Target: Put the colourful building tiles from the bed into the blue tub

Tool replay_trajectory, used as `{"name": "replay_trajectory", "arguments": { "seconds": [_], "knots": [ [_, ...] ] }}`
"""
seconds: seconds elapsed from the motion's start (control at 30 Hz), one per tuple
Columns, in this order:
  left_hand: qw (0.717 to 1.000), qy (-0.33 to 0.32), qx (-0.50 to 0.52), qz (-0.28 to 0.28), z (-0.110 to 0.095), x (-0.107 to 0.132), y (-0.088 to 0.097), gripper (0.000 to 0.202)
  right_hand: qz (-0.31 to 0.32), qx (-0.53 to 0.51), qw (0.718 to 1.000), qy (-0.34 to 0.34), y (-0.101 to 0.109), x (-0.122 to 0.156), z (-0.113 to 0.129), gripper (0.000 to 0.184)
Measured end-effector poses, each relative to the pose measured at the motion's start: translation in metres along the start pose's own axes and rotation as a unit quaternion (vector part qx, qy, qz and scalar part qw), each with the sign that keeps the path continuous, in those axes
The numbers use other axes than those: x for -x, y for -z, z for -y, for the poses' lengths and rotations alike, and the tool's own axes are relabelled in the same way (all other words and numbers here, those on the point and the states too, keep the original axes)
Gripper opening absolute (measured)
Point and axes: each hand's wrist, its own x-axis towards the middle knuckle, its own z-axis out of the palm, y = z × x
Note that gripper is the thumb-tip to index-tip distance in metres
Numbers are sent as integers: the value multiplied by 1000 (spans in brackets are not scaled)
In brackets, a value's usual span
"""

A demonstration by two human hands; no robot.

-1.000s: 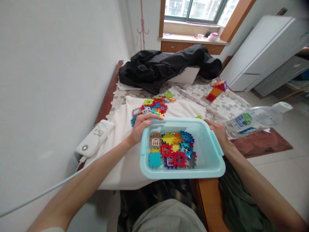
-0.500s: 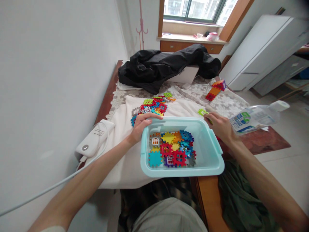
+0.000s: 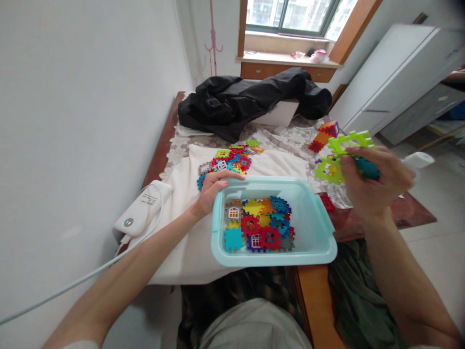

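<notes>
A light blue plastic bin (image 3: 316,242) sits at the near table edge, holding several colourful interlocking tiles (image 3: 259,223). My left hand (image 3: 212,190) grips the bin's far left rim. My right hand (image 3: 372,182) is raised to the right of the bin, closed on a small cluster of tiles: two lime green ones (image 3: 336,157) stick out and a teal piece shows between the fingers. A pile of loose tiles (image 3: 232,160) lies on the white cloth (image 3: 181,194) beyond the bin.
A black jacket (image 3: 250,99) covers the far end of the table. A small block tower (image 3: 323,135) stands on the lace cloth at right. A white power adapter (image 3: 141,208) with its cable lies at left. A clear plastic bottle (image 3: 417,160) shows behind my right hand.
My right hand left the bin's right rim, picked up green tiles from the table and lifted them up to the right. My left hand and the bin stayed put.
</notes>
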Motion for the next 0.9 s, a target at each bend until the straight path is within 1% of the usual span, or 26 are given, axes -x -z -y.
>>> {"name": "replay_trajectory", "arguments": {
  "seconds": [0.07,0.1,0.13,0.17,0.2,0.23,0.27,0.3,0.33,0.37,0.4,0.43,0.5,0.53,0.57,0.6,0.63,0.67,0.73,0.8,0.83,0.9],
  "knots": [
    [1000,0,7,1,0,0,0,32,21,-17,999,23,1,-11,26,53],
    [1000,2,11,2,0,0,0,32,29,-41,998,47,0,-14,39,64],
    [1000,4,15,2,0,0,0,32,71,-69,994,56,-2,-17,51,72],
    [1000,7,17,0,0,0,0,32,130,-114,983,62,-4,-20,61,76],
    [1000,12,18,0,0,0,0,33,205,-161,963,62,-7,-23,69,76],
    [1000,15,17,0,-1,0,-1,33,286,-207,934,59,-9,-25,74,73],
    [1000,19,16,0,-1,0,-1,34,349,-251,901,59,-11,-27,77,68],
    [1000,20,15,0,-1,0,-1,34,394,-285,872,50,-12,-28,77,62],
    [1000,21,14,0,-2,0,-1,34,417,-308,855,32,-12,-27,74,58],
    [1000,20,14,-1,-2,1,-1,34,415,-323,850,2,-10,-25,69,54],
    [1000,19,11,-4,-3,1,-1,34,392,-332,857,-42,-8,-20,63,52],
    [1000,19,8,-6,-3,1,-1,34,354,-332,869,-97,-6,-14,55,51],
    [1000,22,0,-10,-4,1,-1,34,253,-319,891,-201,-1,6,36,47],
    [1000,23,-3,-12,-4,1,-1,35,218,-310,894,-240,0,18,25,43],
    [1000,22,-4,-13,-4,1,-1,35,210,-297,892,-269,1,32,15,38],
    [1000,21,-3,-12,-3,1,-1,35,222,-265,892,-290,1,47,4,35],
    [1000,19,-2,-12,-3,1,-1,35,248,-221,895,-297,1,63,-6,36],
    [1000,18,-3,-11,-3,0,-1,34,284,-176,897,-288,1,79,-15,40],
    [1000,14,-11,-10,-2,0,0,34,378,-104,886,-248,3,112,-29,51],
    [1000,12,-17,-10,-2,0,1,34,442,-51,865,-230,5,139,-37,57],
    [1000,12,-18,-10,-3,-1,1,35,454,-40,860,-229,7,150,-38,56],
    [1000,12,-17,-10,-3,-1,1,34,445,-29,866,-226,10,163,-37,51]
  ]
}}
